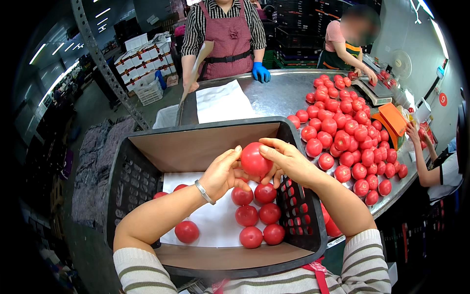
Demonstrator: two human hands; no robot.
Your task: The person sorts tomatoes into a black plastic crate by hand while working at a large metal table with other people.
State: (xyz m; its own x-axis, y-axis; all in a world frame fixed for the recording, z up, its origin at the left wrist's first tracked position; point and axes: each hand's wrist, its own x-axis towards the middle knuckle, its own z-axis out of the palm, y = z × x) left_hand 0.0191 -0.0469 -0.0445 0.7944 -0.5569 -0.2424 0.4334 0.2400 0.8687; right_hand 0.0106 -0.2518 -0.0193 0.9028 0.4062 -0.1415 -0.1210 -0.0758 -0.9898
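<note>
Both of my hands hold one large red tomato (256, 159) above a black plastic crate (220, 126). My left hand (223, 173) grips its left side, with a metal bangle on the wrist, and my right hand (288, 160) grips its right side. The crate has brown cardboard (209, 149) along its far and near walls and white paper (216, 220) on its floor. Several tomatoes (246, 215) stand in two columns at the crate's right side, partly under my hands. A single tomato (187, 232) lies at the near left, and others show behind my left forearm.
Many tomatoes (341, 140) are heaped on the metal table (286, 88) to the right, near an orange tray (393, 121) and a scale (374, 93). Across the table, a person in an apron (229, 44) holds a sheet beside white paper (224, 103). Other people work at the right.
</note>
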